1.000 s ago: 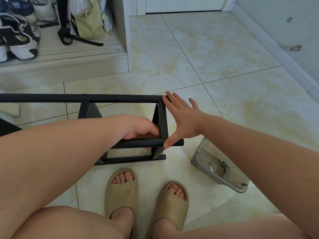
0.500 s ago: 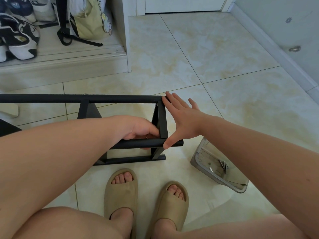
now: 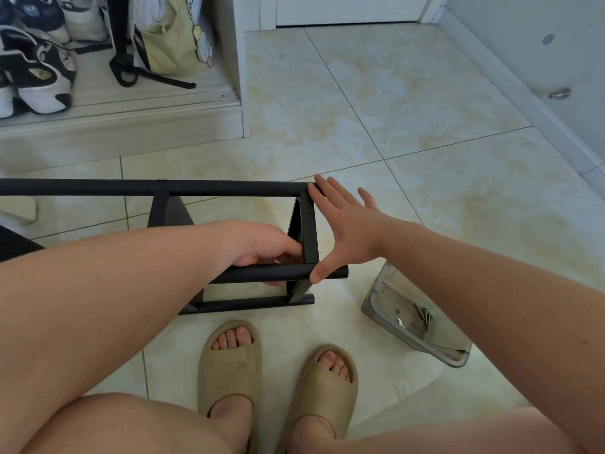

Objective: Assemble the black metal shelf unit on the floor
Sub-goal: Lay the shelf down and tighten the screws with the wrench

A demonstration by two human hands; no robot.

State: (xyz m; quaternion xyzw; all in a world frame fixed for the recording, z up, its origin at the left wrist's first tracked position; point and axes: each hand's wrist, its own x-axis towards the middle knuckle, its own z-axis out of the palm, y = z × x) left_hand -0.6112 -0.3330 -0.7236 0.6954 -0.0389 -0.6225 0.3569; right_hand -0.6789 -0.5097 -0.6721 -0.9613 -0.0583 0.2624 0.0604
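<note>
Black metal shelf frame (image 3: 229, 188) is seen standing on the pale glazed floor tiles (image 3: 393, 93), its long axis running left to right across the view. Its left part is cut off by the picture edge, and its right end is closed by a flat black upright bar (image 3: 309, 231). A round black rail (image 3: 288, 273) on the near side is carried parallel to the far top rail and juts a little past the upright to the right.

The frame is bracketed at its right end by both hands. The left hand (image 3: 265, 247) is reached in from the left, inside the frame, and its fingers and thumb are wrapped round the round black rail just beside the upright. The right hand (image 3: 347, 224) is spread flat outside the end: its straight fingers are laid along the upright up to the top corner, and its thumb is pressed on the near rail's end. The two hands are kept apart by the upright alone.

A clear plastic tray (image 3: 376, 299) holding a few metal screws (image 3: 424, 314) is set on the tiles near the frame's right end, under the right forearm.
</note>
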